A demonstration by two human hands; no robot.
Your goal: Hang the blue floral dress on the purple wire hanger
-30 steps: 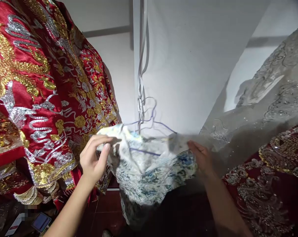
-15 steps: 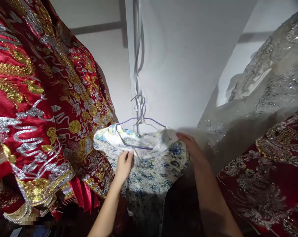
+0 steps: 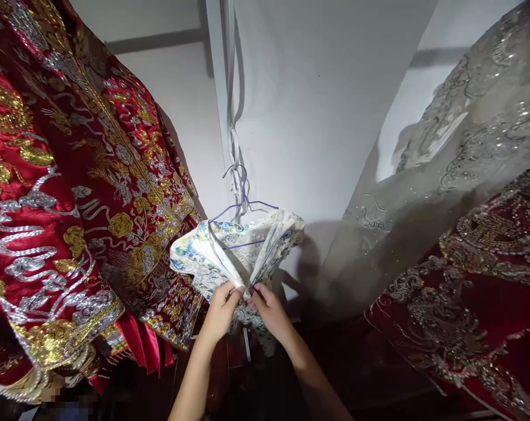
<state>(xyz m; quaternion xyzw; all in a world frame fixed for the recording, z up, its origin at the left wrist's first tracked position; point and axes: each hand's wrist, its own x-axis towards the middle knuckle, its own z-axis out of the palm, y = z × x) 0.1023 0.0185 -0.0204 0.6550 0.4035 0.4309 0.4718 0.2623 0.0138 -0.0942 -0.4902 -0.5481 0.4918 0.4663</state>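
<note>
- At lower centre, our left hand point(image 3: 221, 307) and right hand point(image 3: 269, 310) now meet, fingers pinching the dress point(image 3: 212, 251) front.
- Shoulders released; it sits on the hanger point(image 3: 243, 204).

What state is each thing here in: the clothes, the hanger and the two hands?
Floral dress: hung on the hanger, front open at the top.
Hanger: hooked on a white strap.
Left hand: pinching the dress's edge.
Right hand: pinching the other edge.
Red robe: hanging.
Sheer gown: hanging.

Crowded left by robe point(image 3: 72, 193), right by gown point(image 3: 458, 158); open between, along wall point(image 3: 326, 105), above dress point(image 3: 195, 257), right of strap point(image 3: 233, 134).
</note>
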